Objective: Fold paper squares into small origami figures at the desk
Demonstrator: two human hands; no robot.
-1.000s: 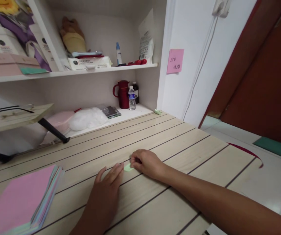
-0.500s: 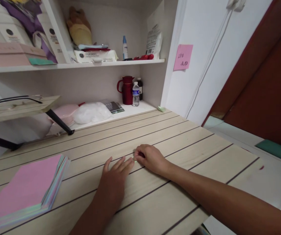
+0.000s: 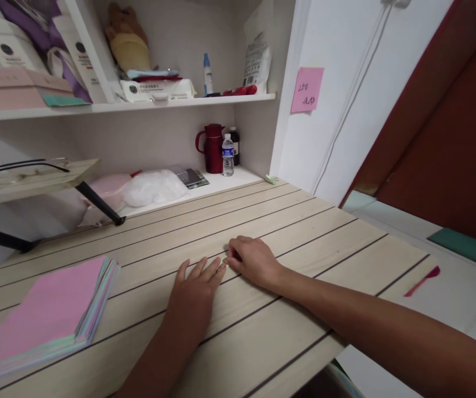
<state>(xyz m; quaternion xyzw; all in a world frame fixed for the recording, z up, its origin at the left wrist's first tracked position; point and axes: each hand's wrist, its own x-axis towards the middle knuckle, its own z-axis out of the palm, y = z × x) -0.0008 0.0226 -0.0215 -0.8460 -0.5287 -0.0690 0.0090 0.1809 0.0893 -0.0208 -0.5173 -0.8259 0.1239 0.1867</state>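
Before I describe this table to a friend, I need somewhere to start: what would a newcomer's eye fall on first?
Probably the spread left hand and curled right hand, close together on the table, with a sliver of green paper between them. Next, the thick stack of pink-topped paper to the left, then the red jug beside a water bottle on the shelf behind.

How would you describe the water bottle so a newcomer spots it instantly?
Find the white shelf unit behind the striped tabletop. On its lower level, toward the right, three upright vessels stand close together. The water bottle is the clear one with a blue label, beside the red jug and dark bottle.
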